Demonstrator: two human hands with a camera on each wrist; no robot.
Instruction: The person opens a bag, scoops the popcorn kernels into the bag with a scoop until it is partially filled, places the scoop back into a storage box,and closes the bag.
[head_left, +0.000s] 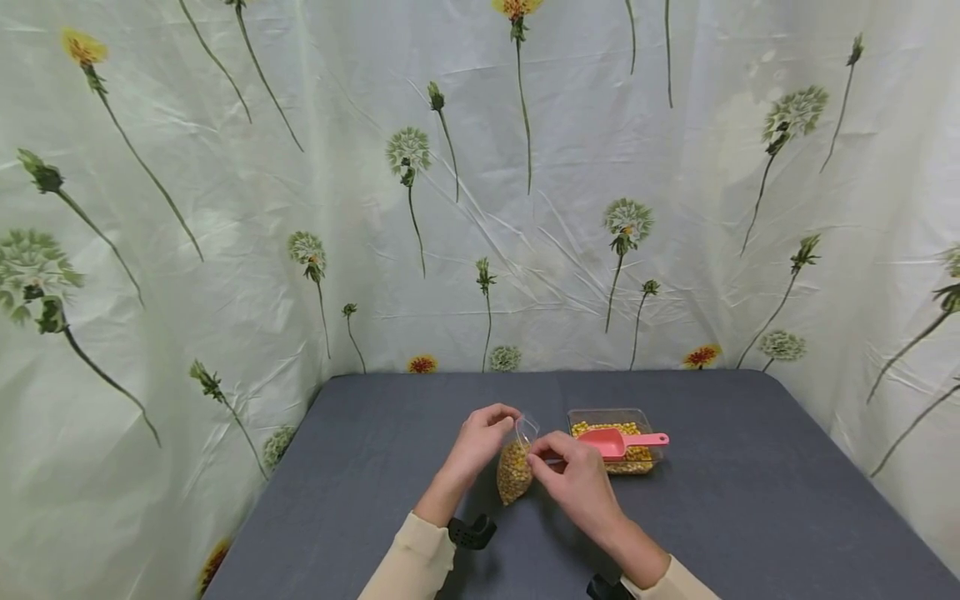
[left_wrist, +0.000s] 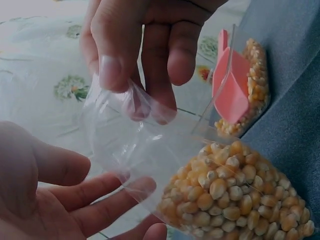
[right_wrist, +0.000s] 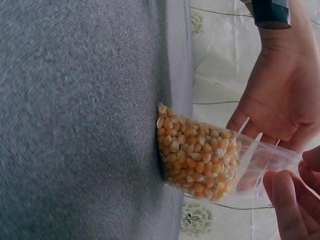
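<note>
A clear plastic bag (head_left: 515, 473) of corn kernels stands on the table between the two hands, its lower part bulging and its upper part bare film. My right hand (head_left: 581, 483) pinches the film near the bag's mouth with thumb and fingertips, as the left wrist view shows closely. On the other side, my left hand (head_left: 474, 443) has its fingers extended along the film, palm turned toward the bag (right_wrist: 197, 157). Its thumb stands apart from the film in the left wrist view.
Just right of the bag is a clear rectangular container (head_left: 606, 411) of corn kernels, with a pink scoop (head_left: 611, 444) lying across it, handle past the right edge. A dark grey cloth covers the table (head_left: 750, 500). Behind hangs a flower-print curtain (head_left: 352, 167).
</note>
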